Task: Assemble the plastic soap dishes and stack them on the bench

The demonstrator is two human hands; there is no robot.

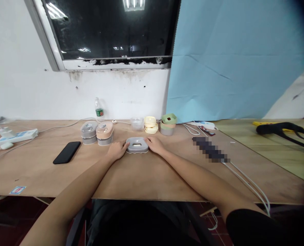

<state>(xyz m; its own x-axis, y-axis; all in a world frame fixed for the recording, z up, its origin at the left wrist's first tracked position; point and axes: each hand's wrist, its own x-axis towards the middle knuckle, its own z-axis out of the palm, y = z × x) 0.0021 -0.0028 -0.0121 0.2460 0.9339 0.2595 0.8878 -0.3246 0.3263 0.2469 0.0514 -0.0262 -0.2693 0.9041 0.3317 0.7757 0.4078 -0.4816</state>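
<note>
A flat grey lidded container [137,144] lies on the wooden table [147,177] in front of me. My left hand [118,149] grips its left end with curled fingers. My right hand [154,144] grips its right end the same way. Behind it to the left stand a stacked grey container [88,132] and a stacked peach-lidded container [105,133]. Further back sit a clear tub [137,123], yellow lids [151,124] and a stack with a green top [168,123].
A black phone [67,152] lies at the left. A white power strip [18,136] with cables sits at the far left edge. A plastic bottle [99,110] stands by the wall. White cables [246,181] run along the right. A black object [282,130] lies far right.
</note>
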